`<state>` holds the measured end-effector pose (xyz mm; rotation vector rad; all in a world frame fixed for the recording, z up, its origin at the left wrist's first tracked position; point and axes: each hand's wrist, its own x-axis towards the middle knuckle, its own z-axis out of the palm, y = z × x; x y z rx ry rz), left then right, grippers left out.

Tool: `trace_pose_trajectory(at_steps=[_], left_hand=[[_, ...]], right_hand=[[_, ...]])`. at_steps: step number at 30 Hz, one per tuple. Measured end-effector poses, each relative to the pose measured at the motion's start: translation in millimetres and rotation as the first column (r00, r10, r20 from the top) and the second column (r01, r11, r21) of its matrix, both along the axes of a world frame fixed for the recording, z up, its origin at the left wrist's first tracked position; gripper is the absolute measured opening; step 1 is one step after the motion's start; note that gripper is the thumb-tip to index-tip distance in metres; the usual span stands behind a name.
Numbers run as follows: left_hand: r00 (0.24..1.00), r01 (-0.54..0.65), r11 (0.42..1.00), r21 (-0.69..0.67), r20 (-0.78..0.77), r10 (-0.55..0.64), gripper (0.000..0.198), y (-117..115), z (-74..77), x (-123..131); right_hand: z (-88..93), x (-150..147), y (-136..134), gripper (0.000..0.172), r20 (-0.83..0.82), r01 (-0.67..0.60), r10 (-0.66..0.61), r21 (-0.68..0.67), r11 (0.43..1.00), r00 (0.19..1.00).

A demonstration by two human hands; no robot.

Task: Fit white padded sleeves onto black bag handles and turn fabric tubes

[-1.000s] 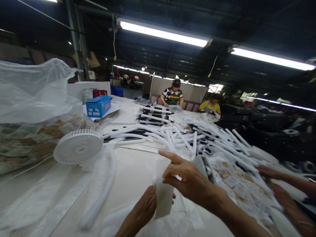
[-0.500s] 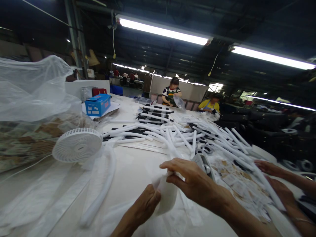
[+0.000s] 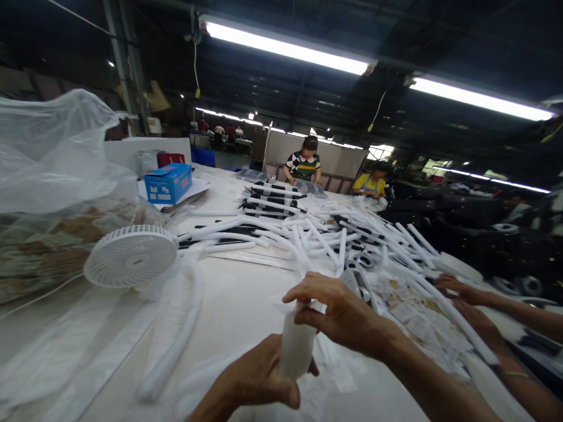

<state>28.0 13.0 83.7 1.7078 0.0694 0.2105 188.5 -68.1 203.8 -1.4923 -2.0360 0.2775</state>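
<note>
A white, translucent sleeve-like piece (image 3: 298,346) stands nearly upright between my two hands, above the pale tabletop (image 3: 240,299). My left hand (image 3: 264,375) is wrapped round its lower part, thumb in front and a fingertip showing on the far side. At its top edge, my right hand (image 3: 329,308) pinches it between thumb and fingers. Long white wrapped tubes (image 3: 303,246) lie in a heap beyond my hands. Just past my right hand sits a grey tape dispenser (image 3: 355,284).
A white fan (image 3: 132,258), a blue box (image 3: 169,183) and a large clear plastic bag (image 3: 53,158) are on the left. Small packets (image 3: 413,316) cover the right side. A co-worker's hands (image 3: 461,299) hold a long tube there. Two people work across the table.
My left hand has opened from its grip at the piece's edge and now wraps round its lower part. The piece stands more upright. The person across the table has lowered a clear bag.
</note>
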Motion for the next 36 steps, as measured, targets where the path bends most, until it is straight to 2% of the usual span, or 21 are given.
trace_pose_trajectory(at_steps=[3, 6, 8, 10, 12, 14, 16, 18, 19, 21, 23, 24, 27, 30, 33, 35, 36], left_hand=[[0.998, 0.036, 0.999, -0.018, -0.054, -0.037, 0.057, -4.2, 5.1, 1.1], [0.999, -0.045, 0.999, -0.016, -0.026, 0.044, 0.033, -11.1, 3.1, 3.2], [0.988, -0.153, 0.988, 0.024, -0.002, 0.154, 0.029, -14.7, -0.8, 3.8], [0.969, -0.246, 0.967, 0.060, 0.037, 0.244, 0.031, -16.5, -4.6, 3.3], [0.955, -0.294, 0.952, 0.087, 0.073, 0.288, 0.035, -16.5, -6.8, 2.6], [0.949, -0.310, 0.945, 0.104, 0.096, 0.301, 0.038, -15.8, -6.9, 2.8], [0.957, -0.283, 0.953, 0.108, 0.102, 0.273, 0.036, -15.2, -5.7, 4.7], [0.973, -0.215, 0.970, 0.113, 0.111, 0.203, 0.030, -15.5, -4.3, 7.9], [0.979, -0.179, 0.977, 0.116, 0.119, 0.166, 0.028, -16.0, -3.7, 9.6], [0.983, -0.144, 0.985, 0.094, 0.127, 0.132, 0.027, -17.6, -3.2, 12.8], [0.983, -0.141, 0.990, -0.003, 0.114, 0.140, 0.033, -20.2, -3.7, 15.3], [0.984, -0.141, 0.986, -0.085, 0.097, 0.149, 0.036, -21.8, -4.5, 16.4], [0.988, -0.102, 0.933, -0.344, 0.077, 0.136, 0.047, -27.7, -8.6, 20.2], [0.990, -0.056, 0.880, -0.471, 0.089, 0.111, 0.057, -33.0, -14.4, 24.2], [0.990, -0.061, 0.865, -0.497, 0.079, 0.115, 0.056, -32.3, -16.0, 24.2], [0.995, -0.006, 0.904, -0.429, 0.087, 0.048, 0.053, -26.2, -10.9, 19.3], [0.997, 0.000, 0.945, -0.326, 0.078, 0.026, 0.049, -21.7, -6.3, 15.1]], right_hand=[[-1.9, -1.1, 1.6, 0.030, -0.039, 0.012, -0.012, -0.008, 1.000, 0.999], [-7.9, 4.8, 2.0, 0.034, -0.139, 0.077, -0.082, -0.040, 0.996, 0.987], [-17.8, 16.9, -0.1, 0.050, -0.268, 0.155, -0.167, -0.063, 0.986, 0.949], [-33.1, 33.4, -4.6, 0.075, -0.441, 0.189, -0.223, -0.119, 0.975, 0.869], [-51.3, 47.6, -10.6, 0.093, -0.574, 0.117, -0.249, -0.257, 0.959, 0.780], [-68.0, 52.6, -16.8, 0.101, -0.616, -0.031, -0.255, -0.414, 0.910, 0.745], [-79.2, 45.8, -21.3, 0.094, -0.606, -0.156, -0.219, -0.504, 0.850, 0.765], [-83.2, 31.2, -22.2, 0.081, -0.621, -0.232, -0.183, -0.526, 0.818, 0.762], [-82.8, 23.1, -21.3, 0.078, -0.649, -0.254, -0.199, -0.535, 0.805, 0.734], [-78.8, 9.0, -17.1, 0.075, -0.723, -0.273, -0.288, -0.551, 0.788, 0.628], [-73.0, 0.2, -11.9, 0.068, -0.775, -0.248, -0.355, -0.537, 0.806, 0.523], [-70.3, -2.3, -9.4, 0.062, -0.785, -0.225, -0.365, -0.525, 0.821, 0.501], [-65.5, -5.1, -3.0, 0.048, -0.758, -0.163, -0.357, -0.514, 0.842, 0.546], [-65.5, -7.2, 1.4, 0.041, -0.738, -0.138, -0.343, -0.505, 0.852, 0.581], [-66.3, -11.6, 3.6, 0.038, -0.767, -0.126, -0.353, -0.486, 0.865, 0.536], [-66.0, -14.0, 4.0, 0.037, -0.776, -0.106, -0.371, -0.485, 0.868, 0.511], [-65.7, -14.5, 4.0, 0.037, -0.781, -0.099, -0.373, -0.480, 0.872, 0.502]])
